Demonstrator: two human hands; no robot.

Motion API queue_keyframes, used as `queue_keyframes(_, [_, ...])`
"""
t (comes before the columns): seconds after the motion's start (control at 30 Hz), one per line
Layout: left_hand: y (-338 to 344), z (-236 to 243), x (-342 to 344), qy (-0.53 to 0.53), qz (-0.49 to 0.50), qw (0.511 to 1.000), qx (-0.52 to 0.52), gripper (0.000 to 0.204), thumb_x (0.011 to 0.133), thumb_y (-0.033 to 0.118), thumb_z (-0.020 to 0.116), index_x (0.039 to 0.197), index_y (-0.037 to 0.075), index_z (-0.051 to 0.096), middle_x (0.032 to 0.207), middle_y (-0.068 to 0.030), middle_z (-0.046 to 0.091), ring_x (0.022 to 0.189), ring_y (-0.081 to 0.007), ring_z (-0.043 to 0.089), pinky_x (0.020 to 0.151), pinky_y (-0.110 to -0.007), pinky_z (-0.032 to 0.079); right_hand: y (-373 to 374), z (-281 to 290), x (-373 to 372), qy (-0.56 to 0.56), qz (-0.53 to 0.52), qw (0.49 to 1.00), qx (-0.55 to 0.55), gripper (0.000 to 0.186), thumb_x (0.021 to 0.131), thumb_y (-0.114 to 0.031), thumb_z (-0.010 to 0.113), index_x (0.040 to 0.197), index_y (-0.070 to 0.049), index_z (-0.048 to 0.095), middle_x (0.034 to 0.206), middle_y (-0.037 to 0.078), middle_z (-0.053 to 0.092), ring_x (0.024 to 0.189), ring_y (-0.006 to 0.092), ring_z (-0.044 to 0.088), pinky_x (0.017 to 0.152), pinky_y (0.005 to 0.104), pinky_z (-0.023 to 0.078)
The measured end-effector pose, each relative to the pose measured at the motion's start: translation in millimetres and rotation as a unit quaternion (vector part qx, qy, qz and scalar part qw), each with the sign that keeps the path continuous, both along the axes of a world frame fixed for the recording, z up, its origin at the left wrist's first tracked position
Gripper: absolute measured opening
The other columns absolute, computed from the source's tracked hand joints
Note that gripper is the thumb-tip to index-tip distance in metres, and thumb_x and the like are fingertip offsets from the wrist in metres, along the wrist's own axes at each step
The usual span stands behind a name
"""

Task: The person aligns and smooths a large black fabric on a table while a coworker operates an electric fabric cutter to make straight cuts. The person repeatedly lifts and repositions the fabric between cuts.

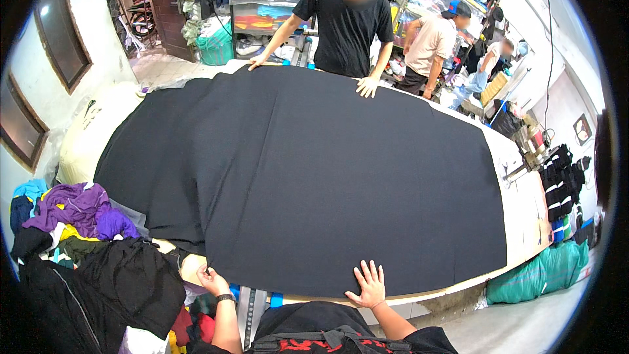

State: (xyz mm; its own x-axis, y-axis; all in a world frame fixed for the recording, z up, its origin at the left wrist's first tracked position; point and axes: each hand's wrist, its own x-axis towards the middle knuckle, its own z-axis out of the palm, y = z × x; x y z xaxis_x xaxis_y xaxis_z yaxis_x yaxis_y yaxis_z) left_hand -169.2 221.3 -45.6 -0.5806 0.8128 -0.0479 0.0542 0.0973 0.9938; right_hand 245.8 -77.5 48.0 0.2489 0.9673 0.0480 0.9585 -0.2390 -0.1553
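Observation:
A wide sheet of black fabric (354, 177) is spread over the long table (527, 216). It lies mostly smooth on the right, with long folds and ripples toward the left. At its near edge, left of my body, my left hand (214, 282) is closed, pinching the fabric's border. My right hand (369, 286) rests flat on the cloth near the same edge, fingers spread. Across the table, a person in a black shirt (347, 23) has one hand (258, 61) at the far edge and the other hand (367, 86) flat on the fabric.
Piled clothes (72, 210) and a black garment (111, 288) crowd the near left. A pale sack (88, 131) stands at the table's left end. A green bundle (537, 274) sits on the floor at right. Two more people work beside shelves (275, 0) at the back.

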Motion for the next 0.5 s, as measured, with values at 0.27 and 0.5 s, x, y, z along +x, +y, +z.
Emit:
queue_keyframes(0.27, [-6.3,-20.8,-20.7,-0.092,0.042,0.979,-0.177,0.017,0.101,-0.005,0.059,0.111,0.008,0.065,0.096,-0.004,0.064,0.055,-0.0113,0.051,0.041,-0.026,0.04,3.4,1.3,0.7,-0.019,0.009,1.0,-0.001,0.092,0.08,-0.076,0.069,0.147,-0.014,0.06,0.167,0.016,0.04,0.156,0.0438,0.031,0.125,0.0662,0.02])
queue_keyframes(0.5, [-19.0,-25.3,-36.9,-0.099,-0.01,0.972,-0.211,0.017,0.1,-0.005,0.059,0.111,0.007,0.065,0.092,-0.0031,0.063,0.057,-0.0117,0.053,0.041,-0.027,0.04,-9.0,-1.6,-7.5,-0.016,0.023,0.998,0.057,0.092,0.079,-0.075,0.07,0.149,-0.017,0.058,0.166,0.016,0.041,0.155,0.0429,0.032,0.124,0.066,0.022])
